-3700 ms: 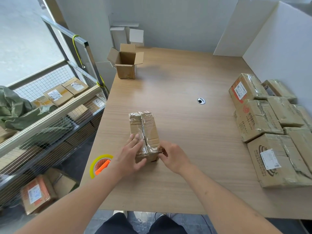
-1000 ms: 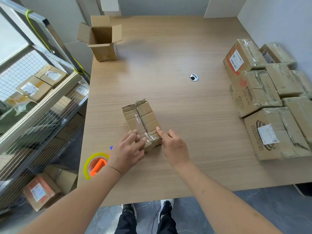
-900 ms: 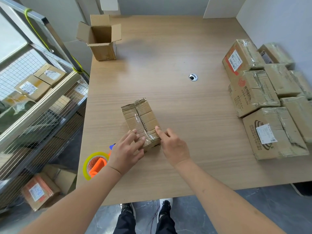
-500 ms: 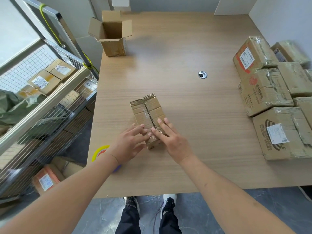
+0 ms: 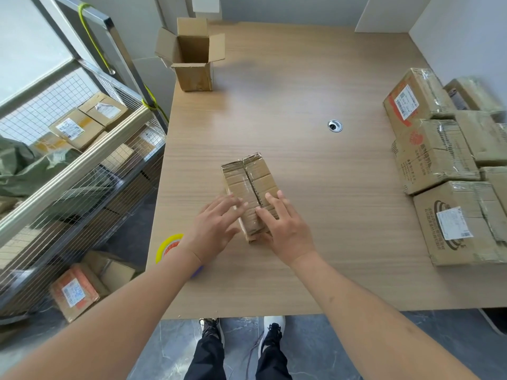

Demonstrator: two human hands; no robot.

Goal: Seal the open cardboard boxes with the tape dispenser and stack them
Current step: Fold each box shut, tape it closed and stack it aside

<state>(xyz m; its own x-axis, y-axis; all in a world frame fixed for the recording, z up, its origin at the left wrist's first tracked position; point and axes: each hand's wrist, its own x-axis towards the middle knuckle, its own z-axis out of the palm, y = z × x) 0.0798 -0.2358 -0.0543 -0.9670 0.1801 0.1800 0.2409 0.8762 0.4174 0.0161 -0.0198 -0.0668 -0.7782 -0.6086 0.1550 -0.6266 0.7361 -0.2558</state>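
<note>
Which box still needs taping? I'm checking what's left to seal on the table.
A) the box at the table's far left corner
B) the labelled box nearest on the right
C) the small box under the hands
A: the box at the far left corner stands with its flaps up and open, while the small box under both hands already has tape along its seam.

The small taped box [image 5: 250, 185] lies flat mid-desk [image 5: 315, 86], its seam sealed. An open box [image 5: 192, 61] stands upright at the desk's far-left corner. The tape dispenser [image 5: 168, 246] sits at its near-left edge.
</note>
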